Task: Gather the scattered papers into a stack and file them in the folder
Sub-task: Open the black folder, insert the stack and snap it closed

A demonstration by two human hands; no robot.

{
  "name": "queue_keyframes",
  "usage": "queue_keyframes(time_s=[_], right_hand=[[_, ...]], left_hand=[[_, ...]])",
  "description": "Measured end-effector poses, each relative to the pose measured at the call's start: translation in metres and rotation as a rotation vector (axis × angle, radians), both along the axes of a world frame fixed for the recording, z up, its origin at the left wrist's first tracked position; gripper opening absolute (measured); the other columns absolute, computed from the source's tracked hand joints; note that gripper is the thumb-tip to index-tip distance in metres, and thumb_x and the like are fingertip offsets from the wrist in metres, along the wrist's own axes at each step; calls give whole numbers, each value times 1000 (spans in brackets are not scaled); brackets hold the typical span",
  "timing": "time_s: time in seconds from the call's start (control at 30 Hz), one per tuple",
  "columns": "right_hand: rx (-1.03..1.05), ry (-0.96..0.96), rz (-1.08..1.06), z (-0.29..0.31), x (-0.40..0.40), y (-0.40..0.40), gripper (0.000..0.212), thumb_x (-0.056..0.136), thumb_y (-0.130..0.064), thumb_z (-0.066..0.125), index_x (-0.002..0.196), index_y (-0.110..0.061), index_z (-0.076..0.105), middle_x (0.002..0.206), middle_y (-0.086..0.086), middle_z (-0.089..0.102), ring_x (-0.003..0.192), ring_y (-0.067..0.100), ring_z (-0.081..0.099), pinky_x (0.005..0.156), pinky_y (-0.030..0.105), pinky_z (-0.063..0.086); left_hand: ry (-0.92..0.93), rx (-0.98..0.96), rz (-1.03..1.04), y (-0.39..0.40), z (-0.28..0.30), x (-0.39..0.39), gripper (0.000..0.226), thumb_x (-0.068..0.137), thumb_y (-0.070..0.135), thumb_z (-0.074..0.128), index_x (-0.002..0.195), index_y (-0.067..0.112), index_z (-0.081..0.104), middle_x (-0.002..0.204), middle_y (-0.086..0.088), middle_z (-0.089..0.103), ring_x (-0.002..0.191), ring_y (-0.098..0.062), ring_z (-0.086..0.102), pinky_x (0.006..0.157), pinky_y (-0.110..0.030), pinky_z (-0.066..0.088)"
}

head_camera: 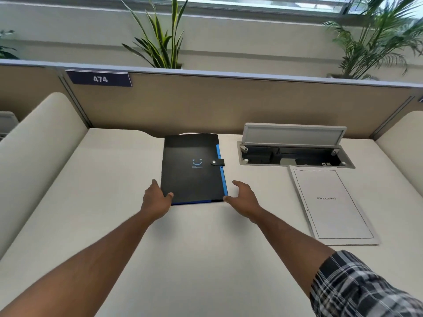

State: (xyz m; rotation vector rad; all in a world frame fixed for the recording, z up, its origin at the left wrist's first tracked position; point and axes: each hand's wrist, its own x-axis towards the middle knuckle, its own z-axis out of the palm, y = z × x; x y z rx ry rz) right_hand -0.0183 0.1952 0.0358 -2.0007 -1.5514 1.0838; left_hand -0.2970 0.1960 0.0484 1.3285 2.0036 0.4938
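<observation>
A black folder (192, 168) with blue edges and a snap strap lies shut in the middle of the white desk (114, 202). My left hand (155, 197) touches its near left corner, thumb on the cover. My right hand (242, 197) sits at the near right corner, fingers spread, a fingertip against the edge. A stack of white papers (332, 204), the top sheet reading "BIBLIOGRAPHY", lies to the right of the folder, apart from both hands.
An open cable hatch (295, 154) with a raised grey lid is sunk in the desk behind the papers. A tan partition (229, 104) with a "474" label closes the back; cream side dividers (41, 143) flank the desk. Plants stand behind.
</observation>
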Motion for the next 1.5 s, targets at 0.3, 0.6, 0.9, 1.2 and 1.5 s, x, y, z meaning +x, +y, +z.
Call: queue_keyframes(time_s=[0.3,0.6,0.9,1.2,1.5], right_hand=[[27,12,-78,-7,-28,75,81,90,-31,77,158,-18,34,162,5,40,145,27,43,113,39,42],[75,-121,-44,-22,-41,122,70,86,-35,79,144,-12,46,145,10,54,132,32,54,101,36,46],[54,66,-157,-18,-42,115,84,83,-26,83,155,-18,40,152,2,52,136,26,53,115,40,44],[87,77,-194,-5,-34,57,82,78,-32,84,151,-21,47,147,2,55,132,28,54,114,46,44],[113,15,-188,4,-2,-25,78,81,-36,82,150,-25,47,145,4,53,132,28,53,114,43,43]], left_hand=[[-64,27,-22,67,-18,-15,59,89,25,68,137,5,41,138,-15,53,124,-36,53,104,-45,45],[15,68,-58,106,-26,-8,52,88,27,66,133,9,46,131,-14,56,122,-35,52,102,-50,45],[-246,61,75,104,-22,0,59,86,22,70,140,15,47,138,-8,54,120,-29,57,104,-47,48],[-292,45,132,55,-11,27,79,83,32,75,149,18,34,148,-7,40,130,-27,48,107,-40,44],[-251,71,177,-21,-6,57,64,82,29,75,138,20,45,139,-7,43,120,-26,52,98,-35,43]])
